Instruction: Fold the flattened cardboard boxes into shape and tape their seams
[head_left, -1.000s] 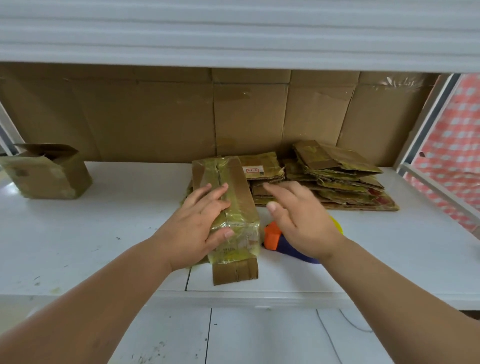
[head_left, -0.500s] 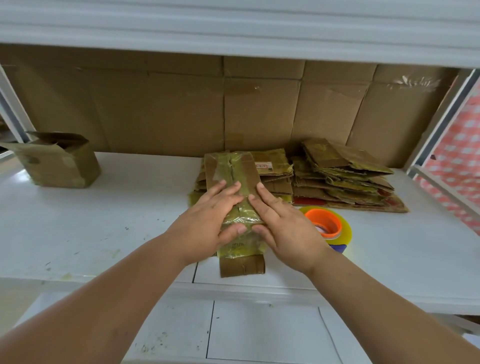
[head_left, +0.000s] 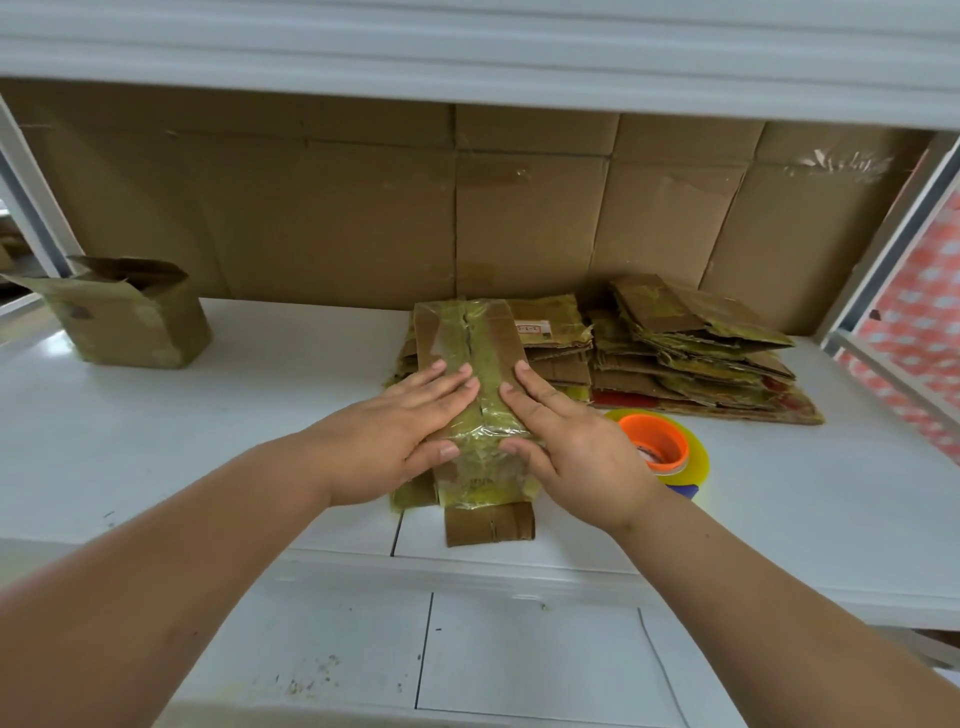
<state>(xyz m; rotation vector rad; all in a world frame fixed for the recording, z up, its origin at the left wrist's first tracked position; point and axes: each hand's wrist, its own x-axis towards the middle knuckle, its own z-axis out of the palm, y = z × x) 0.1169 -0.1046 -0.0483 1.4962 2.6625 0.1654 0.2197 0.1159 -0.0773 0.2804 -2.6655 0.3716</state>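
A folded brown cardboard box (head_left: 480, 338), wrapped in yellowish clear tape, lies lengthwise on the white shelf (head_left: 260, 415), with a tape seam running down its middle. My left hand (head_left: 400, 436) lies flat on its left half, fingers straight, thumb pressing the near end. On the right half rests my right hand (head_left: 566, 447), fingers spread and straight beside the seam. Behind and to the right lie stacks of flattened boxes (head_left: 691, 353). A tape roll (head_left: 660, 447) with an orange core and yellow rim sits just right of my right hand.
An assembled box (head_left: 124, 317) with open top flaps stands at the shelf's far left. Large cardboard sheets (head_left: 363, 208) line the back wall. An upper shelf edge (head_left: 467, 57) hangs overhead. A metal frame post (head_left: 893, 239) stands at the right.
My right hand moved left from above the tape roll onto the box, uncovering the roll. Both hands now lie flat on the taped top.
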